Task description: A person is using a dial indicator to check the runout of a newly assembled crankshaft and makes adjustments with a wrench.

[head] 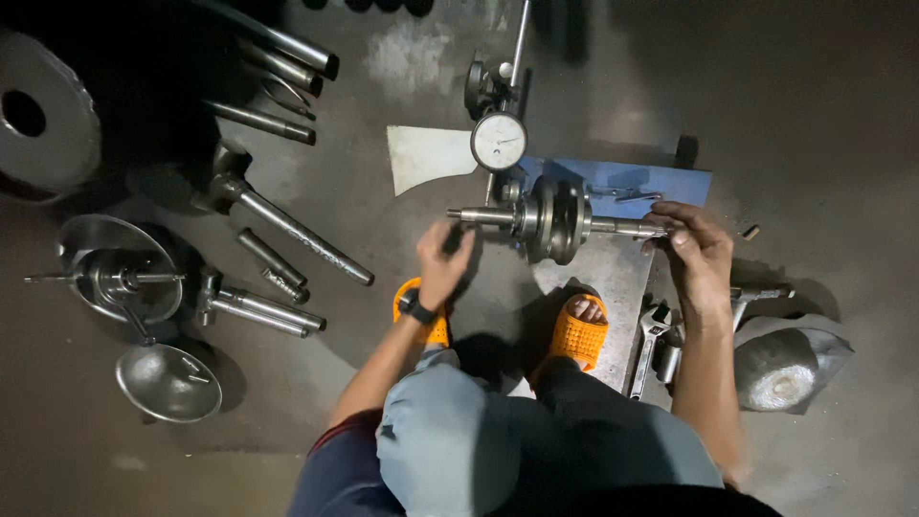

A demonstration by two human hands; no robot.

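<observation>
- Steel crankshaft (555, 220): right hand (697, 251) pinches its right shaft end.
- Left hand (443, 260), fingers curled, touches the left shaft end.
- Metal bowl (168, 383) holds small bits.

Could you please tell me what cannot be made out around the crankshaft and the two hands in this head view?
- Dial gauge: its reading is too small.
- Right hand: fingers cover the right end of the crankshaft, so the grip is unclear.
- Left hand: seen from the back; whatever it holds is hidden.
- Adjustable wrench: partly under the right forearm.
</observation>
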